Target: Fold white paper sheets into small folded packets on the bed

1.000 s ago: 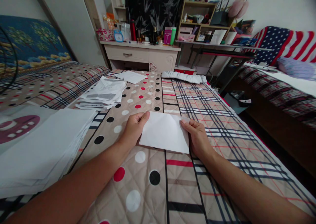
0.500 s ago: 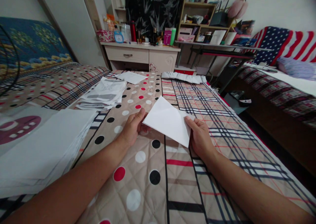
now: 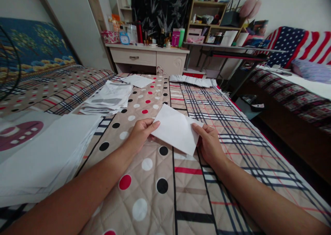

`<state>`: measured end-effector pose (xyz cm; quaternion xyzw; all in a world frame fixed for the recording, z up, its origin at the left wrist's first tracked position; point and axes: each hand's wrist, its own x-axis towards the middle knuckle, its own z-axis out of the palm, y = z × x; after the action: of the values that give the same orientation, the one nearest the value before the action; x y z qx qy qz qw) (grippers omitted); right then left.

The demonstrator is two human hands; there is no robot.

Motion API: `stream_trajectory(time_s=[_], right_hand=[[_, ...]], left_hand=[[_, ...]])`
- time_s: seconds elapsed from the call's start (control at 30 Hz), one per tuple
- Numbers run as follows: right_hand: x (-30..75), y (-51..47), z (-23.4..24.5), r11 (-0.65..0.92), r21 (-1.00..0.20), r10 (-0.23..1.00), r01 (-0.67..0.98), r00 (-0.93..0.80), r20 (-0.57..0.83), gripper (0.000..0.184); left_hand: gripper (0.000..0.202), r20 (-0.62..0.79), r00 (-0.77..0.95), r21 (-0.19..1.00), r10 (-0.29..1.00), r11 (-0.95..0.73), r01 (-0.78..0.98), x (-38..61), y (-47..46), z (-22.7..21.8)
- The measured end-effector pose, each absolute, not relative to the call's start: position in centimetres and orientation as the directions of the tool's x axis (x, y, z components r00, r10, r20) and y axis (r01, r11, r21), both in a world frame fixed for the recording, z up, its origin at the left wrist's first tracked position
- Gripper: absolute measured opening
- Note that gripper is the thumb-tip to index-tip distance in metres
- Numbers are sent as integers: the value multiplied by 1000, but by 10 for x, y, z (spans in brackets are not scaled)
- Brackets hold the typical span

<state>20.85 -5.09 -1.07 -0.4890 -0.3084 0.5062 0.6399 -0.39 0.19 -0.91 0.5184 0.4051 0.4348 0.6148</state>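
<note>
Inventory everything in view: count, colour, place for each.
Held paper: one piece, white, between the hands
Large stack: one, white papers, near left
Smaller pile: one, white-grey papers, beyond the stack
Loose paper: count unclear, white, beyond that pile
Pleated strip: one, white, bed's far end
Bedspread: one, beige multicoloured, under the papers
Dresser: one, cream, beyond the bed
Alarm clock: one, blue, on the dresser
Shelf unit: one, wood-brown, upper right
Flag-print cloth: one, red-white-blue, far right
Small items: uncounted, mixed colours, dresser and shelf
Left hand: one, on the paper's left
Right hand: one, on the paper's right
</note>
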Motion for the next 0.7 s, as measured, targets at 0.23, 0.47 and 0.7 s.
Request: stream_trajectory(time_s=[0.23,0.47,0.7], right_hand=[[206,-53,-7,6,-923,955,-386,275,-108,25],[208,-53,-5,83,-943,962,-322,274,-9,33],[208,-52,-7,87,-957,966,-276,257,14,46]], left_hand=[[31,-59,299,995,952,81,-62,-3,-1,-7],[30,-51,202,989,978,78,-129,-4,2,-8],[31,-29,192,988,981,57,-143,-4,3,-10]])
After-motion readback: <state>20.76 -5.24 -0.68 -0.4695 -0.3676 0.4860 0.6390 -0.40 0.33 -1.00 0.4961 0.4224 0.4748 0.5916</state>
